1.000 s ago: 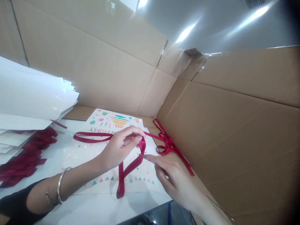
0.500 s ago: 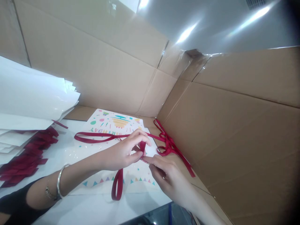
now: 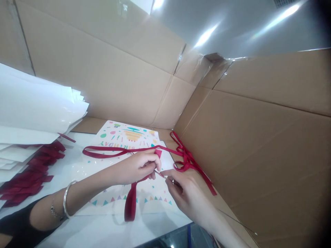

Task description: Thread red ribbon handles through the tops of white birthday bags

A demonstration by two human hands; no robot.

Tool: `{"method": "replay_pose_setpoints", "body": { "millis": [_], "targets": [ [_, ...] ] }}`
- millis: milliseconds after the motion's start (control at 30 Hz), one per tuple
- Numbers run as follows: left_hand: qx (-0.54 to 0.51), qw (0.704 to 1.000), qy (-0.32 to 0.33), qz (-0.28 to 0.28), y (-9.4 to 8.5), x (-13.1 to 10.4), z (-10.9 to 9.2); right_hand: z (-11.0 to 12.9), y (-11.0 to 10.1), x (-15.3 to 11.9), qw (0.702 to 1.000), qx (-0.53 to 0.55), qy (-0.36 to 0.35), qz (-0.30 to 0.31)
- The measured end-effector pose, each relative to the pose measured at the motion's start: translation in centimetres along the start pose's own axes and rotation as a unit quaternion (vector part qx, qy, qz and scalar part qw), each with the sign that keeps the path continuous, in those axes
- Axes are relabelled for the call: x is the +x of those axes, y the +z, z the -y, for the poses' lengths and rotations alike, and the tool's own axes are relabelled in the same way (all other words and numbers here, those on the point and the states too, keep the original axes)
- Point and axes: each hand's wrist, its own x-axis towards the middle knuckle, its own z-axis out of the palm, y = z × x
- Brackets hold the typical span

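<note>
A dark red ribbon (image 3: 131,201) runs through my left hand (image 3: 146,164), which is closed in a pinch on it; a short end stands above the fingers and a loop hangs below. My right hand (image 3: 182,187) is closed on a thin rod (image 3: 239,221), whose far end shows beyond my wrist. The rod's near end meets the ribbon at my left fingertips; how they join is too small to tell. Beneath both hands lies a white printed sheet or bag (image 3: 152,210) with coloured triangles and upside-down BIRTHDAY lettering.
White glossy bags or sheets (image 3: 38,106) are stacked at the left, with many red ribbon ends (image 3: 31,175) below. More red ribbon (image 3: 190,162) lies along the right side. Cardboard walls (image 3: 116,75) enclose the back and right. A dark glassy surface (image 3: 178,237) shows at the front edge.
My left fingers have closed further and lowered slightly around the ribbon. My right hand has shifted a little right, and the rod's far end has come into view. The hanging loop has turned broader.
</note>
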Motion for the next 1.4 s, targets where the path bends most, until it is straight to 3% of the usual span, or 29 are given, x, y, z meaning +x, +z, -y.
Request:
{"method": "replay_pose_setpoints", "body": {
  "millis": [133,300,433,567,767,933,1133,1267,1400],
  "targets": [
    [-0.030,0.997,0.006,0.068,-0.9,0.0,0.2,0.1,-0.6,0.0,1.000,0.009,-0.004,-0.014],
    [-0.186,0.972,0.035,0.136,-1.8,0.1,0.6,-0.5,-1.0,-0.5,0.998,0.063,0.006,-0.014],
    [-0.165,0.980,0.026,0.105,-1.5,0.3,1.0,-0.9,-0.9,-0.7,0.997,0.073,0.019,-0.029],
    [-0.036,0.998,0.033,0.038,-0.5,0.4,0.4,-0.7,-0.8,-0.7,0.998,0.062,0.005,-0.026],
    [0.108,0.992,0.065,-0.020,0.8,0.1,-0.7,-0.3,-0.8,-0.7,0.999,0.027,-0.004,-0.027],
    [0.127,0.990,0.058,-0.011,1.7,0.3,-0.2,-0.3,-0.9,-1.2,0.999,0.024,-0.004,-0.048],
    [0.060,0.996,0.072,-0.002,4.3,0.1,-0.1,0.2,-1.3,-3.0,0.995,0.079,0.038,-0.044],
    [0.121,0.988,0.098,0.019,5.4,-0.2,-0.5,0.8,-1.3,-3.8,0.996,0.076,0.027,-0.038],
    [0.121,0.988,0.075,0.057,7.4,-1.1,-0.5,1.3,-3.4,-5.2,0.996,0.028,0.042,-0.075]
  ]
}}
